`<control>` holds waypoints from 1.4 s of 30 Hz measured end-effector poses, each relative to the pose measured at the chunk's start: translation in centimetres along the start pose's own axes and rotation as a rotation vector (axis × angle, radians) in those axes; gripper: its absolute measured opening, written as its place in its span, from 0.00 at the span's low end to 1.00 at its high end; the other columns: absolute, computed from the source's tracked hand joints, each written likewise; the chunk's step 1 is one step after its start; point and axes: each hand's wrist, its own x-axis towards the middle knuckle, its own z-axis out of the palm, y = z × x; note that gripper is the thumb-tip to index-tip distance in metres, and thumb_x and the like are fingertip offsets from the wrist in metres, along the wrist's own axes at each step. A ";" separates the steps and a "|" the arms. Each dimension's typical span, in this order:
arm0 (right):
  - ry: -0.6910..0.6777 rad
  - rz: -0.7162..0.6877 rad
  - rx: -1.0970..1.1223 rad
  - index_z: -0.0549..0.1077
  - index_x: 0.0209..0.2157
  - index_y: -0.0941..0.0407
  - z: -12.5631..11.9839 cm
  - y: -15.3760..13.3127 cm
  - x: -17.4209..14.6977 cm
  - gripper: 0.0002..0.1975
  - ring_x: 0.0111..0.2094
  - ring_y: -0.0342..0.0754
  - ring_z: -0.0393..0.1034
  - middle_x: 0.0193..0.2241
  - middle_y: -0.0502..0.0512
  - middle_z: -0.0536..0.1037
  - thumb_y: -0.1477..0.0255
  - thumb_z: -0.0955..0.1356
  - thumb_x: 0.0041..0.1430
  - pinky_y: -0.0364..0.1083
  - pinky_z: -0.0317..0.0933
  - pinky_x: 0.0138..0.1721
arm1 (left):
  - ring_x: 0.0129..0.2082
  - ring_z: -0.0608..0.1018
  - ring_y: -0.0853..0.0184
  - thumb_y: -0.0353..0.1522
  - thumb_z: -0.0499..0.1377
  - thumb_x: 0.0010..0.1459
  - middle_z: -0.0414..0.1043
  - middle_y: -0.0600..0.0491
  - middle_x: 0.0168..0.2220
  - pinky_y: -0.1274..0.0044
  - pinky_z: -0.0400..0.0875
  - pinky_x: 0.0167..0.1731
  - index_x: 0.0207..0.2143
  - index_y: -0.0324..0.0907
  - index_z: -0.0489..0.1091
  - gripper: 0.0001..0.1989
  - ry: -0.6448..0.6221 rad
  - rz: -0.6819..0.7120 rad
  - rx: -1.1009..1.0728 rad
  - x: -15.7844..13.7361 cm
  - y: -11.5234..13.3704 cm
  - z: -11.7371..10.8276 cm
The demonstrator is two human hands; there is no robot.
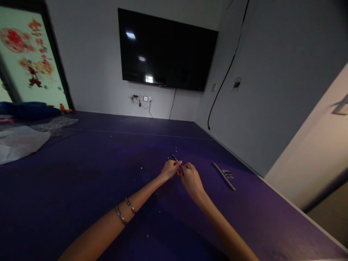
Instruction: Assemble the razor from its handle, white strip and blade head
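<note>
Above the purple surface, both of my hands come close together around a thin dark rod-like piece (175,158) with a bent far end. My left hand (169,169) pinches it from the left, its fingers closed. Closed as well, my right hand (191,177) grips its near end. A small orange-red bit (177,173) shows between the hands; I cannot tell what it belongs to. My fingers hide much of the rod-like piece. To the right of my right hand lie a long, slightly curved light bar (224,177) and a small clear packet (227,174) with dark pieces inside.
The purple surface (108,188) carries several small white scraps. Clear and white plastic sheets (23,141) lie at the left, with a dark blue bundle (29,109) and an orange object (65,108) behind. A black cable (221,88) hangs along the right wall.
</note>
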 end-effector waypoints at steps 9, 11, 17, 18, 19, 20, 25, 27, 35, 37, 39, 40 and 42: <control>-0.007 -0.070 -0.020 0.75 0.36 0.59 -1.0 -1.1 -1.0 0.12 0.37 0.49 0.67 0.34 0.60 0.73 0.71 0.60 0.59 0.44 0.59 0.41 | 0.30 0.77 0.65 0.37 0.47 0.57 0.76 0.45 0.28 0.80 0.65 0.28 0.27 0.36 0.73 0.19 -0.033 -0.013 0.386 0.9 -1.1 -2.3; -0.005 -0.031 -0.003 0.76 0.35 0.59 -1.7 0.1 -1.1 0.15 0.37 0.49 0.68 0.33 0.60 0.74 0.70 0.60 0.60 0.44 0.59 0.41 | 0.33 0.77 0.62 0.36 0.48 0.55 0.76 0.42 0.30 0.77 0.66 0.30 0.29 0.35 0.74 0.17 -0.032 -0.035 0.458 1.5 -2.1 -3.7; -0.042 0.149 -0.053 0.77 0.32 0.59 -3.4 6.9 -1.6 0.16 0.32 0.48 0.70 0.32 0.59 0.76 0.69 0.59 0.58 0.42 0.58 0.35 | 0.39 0.76 0.54 0.34 0.50 0.53 0.74 0.35 0.38 0.72 0.67 0.34 0.36 0.32 0.74 0.17 -0.044 -0.133 0.646 2.9 -5.7 -7.9; -0.050 0.174 -0.078 0.77 0.31 0.59 -3.6 8.2 -1.8 0.17 0.32 0.49 0.71 0.31 0.59 0.77 0.69 0.59 0.58 0.42 0.58 0.35 | 0.39 0.76 0.53 0.33 0.50 0.53 0.74 0.35 0.39 0.71 0.67 0.34 0.37 0.32 0.74 0.17 -0.049 -0.145 0.667 3.1 -6.1 -8.3; -0.056 0.203 -0.104 0.77 0.29 0.58 -3.7 9.3 -2.0 0.17 0.31 0.49 0.71 0.30 0.59 0.77 0.69 0.59 0.58 0.43 0.58 0.34 | 0.40 0.76 0.53 0.33 0.50 0.53 0.74 0.35 0.39 0.72 0.68 0.34 0.37 0.32 0.74 0.18 -0.054 -0.155 0.686 3.2 -6.5 -8.5; -0.056 0.238 -0.126 0.77 0.29 0.58 -3.9 10.3 -2.2 0.16 0.31 0.50 0.71 0.30 0.59 0.77 0.69 0.59 0.57 0.43 0.58 0.33 | 0.40 0.76 0.54 0.34 0.50 0.52 0.74 0.35 0.40 0.72 0.68 0.35 0.38 0.33 0.73 0.18 -0.058 -0.164 0.703 3.3 -6.8 -8.6; -0.065 0.338 -0.161 0.77 0.29 0.57 -4.3 14.1 -3.2 0.16 0.31 0.51 0.71 0.29 0.59 0.78 0.68 0.59 0.55 0.43 0.56 0.29 | 0.41 0.76 0.55 0.34 0.51 0.51 0.73 0.36 0.42 0.73 0.68 0.35 0.40 0.34 0.73 0.18 -0.074 -0.188 0.754 3.5 -7.5 -8.3; -0.076 0.365 -0.158 0.77 0.29 0.56 -4.3 15.1 -3.5 0.15 0.30 0.50 0.72 0.28 0.57 0.78 0.68 0.60 0.54 0.42 0.55 0.28 | 0.41 0.76 0.54 0.35 0.52 0.51 0.73 0.36 0.42 0.72 0.69 0.35 0.41 0.35 0.73 0.18 -0.075 -0.184 0.763 3.6 -7.5 -8.1; -0.110 0.390 -0.137 0.77 0.35 0.55 -4.5 18.6 -3.6 0.14 0.34 0.52 0.72 0.33 0.58 0.79 0.67 0.62 0.54 0.41 0.56 0.30 | 0.41 0.76 0.54 0.46 0.50 0.52 0.74 0.39 0.40 0.71 0.68 0.37 0.37 0.38 0.74 0.23 -0.050 -0.167 0.786 2.5 -7.7 -8.8; -0.152 0.384 -0.125 0.77 0.35 0.54 -4.8 19.6 -3.7 0.14 0.34 0.51 0.72 0.32 0.58 0.79 0.65 0.62 0.54 0.41 0.56 0.29 | 0.41 0.76 0.54 0.47 0.49 0.52 0.74 0.39 0.39 0.70 0.68 0.36 0.37 0.38 0.73 0.24 -0.040 -0.169 0.786 1.8 -7.8 -8.9; -0.217 0.382 -0.136 0.76 0.33 0.53 -4.9 20.6 -3.7 0.14 0.32 0.51 0.72 0.31 0.57 0.78 0.64 0.62 0.54 0.42 0.56 0.28 | 0.40 0.76 0.54 0.47 0.49 0.52 0.74 0.39 0.39 0.70 0.68 0.35 0.37 0.38 0.73 0.24 -0.034 -0.176 0.784 1.2 -8.0 -8.7; -0.251 0.383 -0.148 0.76 0.33 0.53 -4.8 21.2 -3.7 0.14 0.32 0.51 0.72 0.30 0.57 0.78 0.63 0.61 0.54 0.42 0.55 0.28 | 0.40 0.76 0.55 0.46 0.50 0.52 0.74 0.40 0.38 0.71 0.68 0.35 0.37 0.39 0.73 0.23 -0.029 -0.180 0.780 0.9 -8.1 -8.6; -0.307 0.390 -0.174 0.74 0.32 0.53 -4.6 22.2 -3.6 0.14 0.31 0.51 0.72 0.29 0.57 0.78 0.62 0.60 0.55 0.42 0.55 0.27 | 0.39 0.76 0.56 0.45 0.50 0.52 0.74 0.40 0.38 0.71 0.68 0.34 0.36 0.39 0.73 0.21 -0.018 -0.188 0.772 0.5 -8.2 -8.2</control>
